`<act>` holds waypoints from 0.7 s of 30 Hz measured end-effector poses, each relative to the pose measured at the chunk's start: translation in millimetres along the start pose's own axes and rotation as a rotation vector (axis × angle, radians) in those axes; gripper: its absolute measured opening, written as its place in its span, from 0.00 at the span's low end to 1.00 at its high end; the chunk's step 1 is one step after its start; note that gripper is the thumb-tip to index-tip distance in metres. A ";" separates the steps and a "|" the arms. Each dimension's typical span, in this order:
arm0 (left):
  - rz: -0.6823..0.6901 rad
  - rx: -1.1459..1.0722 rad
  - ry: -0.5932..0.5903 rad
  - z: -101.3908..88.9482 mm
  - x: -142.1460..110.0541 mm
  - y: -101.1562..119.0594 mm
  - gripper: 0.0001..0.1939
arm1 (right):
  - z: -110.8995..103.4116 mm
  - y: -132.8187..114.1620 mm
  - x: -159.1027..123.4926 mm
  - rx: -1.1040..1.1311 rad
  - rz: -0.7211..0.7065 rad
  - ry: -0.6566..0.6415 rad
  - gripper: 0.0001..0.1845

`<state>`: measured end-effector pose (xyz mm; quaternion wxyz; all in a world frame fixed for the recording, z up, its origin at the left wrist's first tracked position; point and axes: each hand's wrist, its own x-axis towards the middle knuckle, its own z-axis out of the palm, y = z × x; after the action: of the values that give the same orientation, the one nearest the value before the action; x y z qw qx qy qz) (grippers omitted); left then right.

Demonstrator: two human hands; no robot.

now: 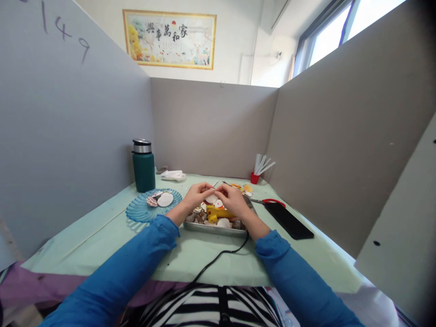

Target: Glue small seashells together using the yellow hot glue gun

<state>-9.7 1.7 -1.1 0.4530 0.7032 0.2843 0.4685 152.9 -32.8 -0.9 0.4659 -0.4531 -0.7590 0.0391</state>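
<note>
My left hand (199, 195) and my right hand (233, 200) meet over a metal tray (214, 230), fingertips pinched together on a small white round disc (211, 199). Fingers cover part of the disc's upper edge. Inside the tray, below my hands, lies a yellow glue gun (218, 212) among stones, shell-like pieces and another white disc (224, 223). A black cord (221, 253) runs from the tray's right side toward the table's front edge. To the left, a blue ribbed glass plate (136, 210) bears a white disc (165, 200) and patterned pieces.
A green bottle (143, 170) stands behind the plate, near a white packet (173, 175). At right lie a black flat object (289, 221) and red-handled scissors (274, 201). White sticks stand in a red cup (255, 178) at the back. Grey partitions (214, 127) enclose the table.
</note>
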 end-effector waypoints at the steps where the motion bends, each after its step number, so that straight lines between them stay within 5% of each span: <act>1: 0.000 0.000 0.002 0.0 0.0 -0.1 0.20 | -0.2 -0.4 -0.1 -0.001 0.002 0.001 0.08; 21: -0.008 0.008 0.004 0.7 0.1 0.3 0.21 | -0.8 -1.4 -0.8 -0.017 0.003 -0.009 0.08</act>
<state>-9.0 1.4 -0.9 0.4513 0.7030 0.2899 0.4671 152.7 -34.5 -0.2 0.4588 -0.4578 -0.7607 0.0353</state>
